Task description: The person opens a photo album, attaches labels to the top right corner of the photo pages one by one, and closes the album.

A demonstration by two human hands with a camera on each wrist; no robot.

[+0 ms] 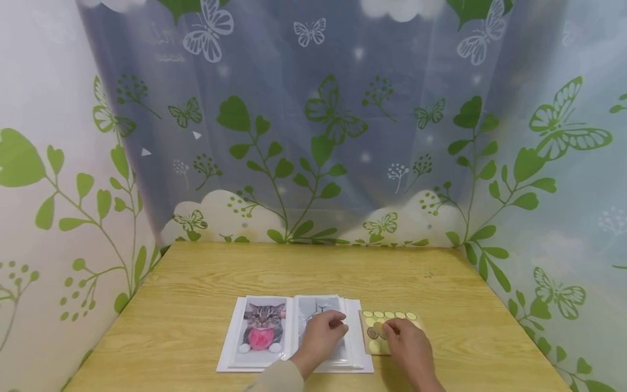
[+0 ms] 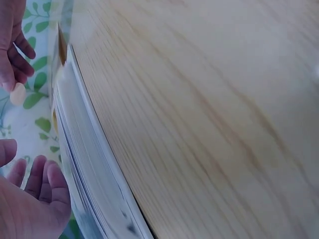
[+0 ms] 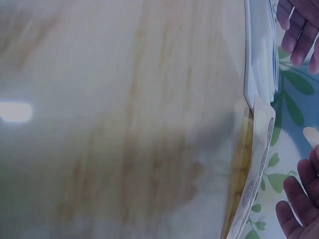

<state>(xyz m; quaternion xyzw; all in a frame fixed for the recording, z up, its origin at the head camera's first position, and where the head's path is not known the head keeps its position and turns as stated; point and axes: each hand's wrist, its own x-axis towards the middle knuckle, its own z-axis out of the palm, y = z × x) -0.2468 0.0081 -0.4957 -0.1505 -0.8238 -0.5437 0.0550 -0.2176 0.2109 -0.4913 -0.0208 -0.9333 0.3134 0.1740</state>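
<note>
A photo album (image 1: pixel 362 340) lies spread out on the table. Its left page shows a photo of a cat (image 1: pixel 262 326) with a pink round thing at its chest, and its right page a grey picture (image 1: pixel 308 307). Over that right page hovers my left hand (image 1: pixel 320 338), fingers loosely bent and holding nothing. My right hand (image 1: pixel 410 345) pinches a small pale round sticker (image 2: pixel 18 93) between thumb and finger. That hand is above a sheet of round yellow stickers (image 1: pixel 389 314), partly hiding it. Some spots on the sheet look dark.
The wooden table (image 1: pixel 313 269) carries the album and the sheet side by side near its front. Behind it hangs a curtain (image 1: pixel 274 179) printed with leaves and butterflies, with similar cloth on both sides.
</note>
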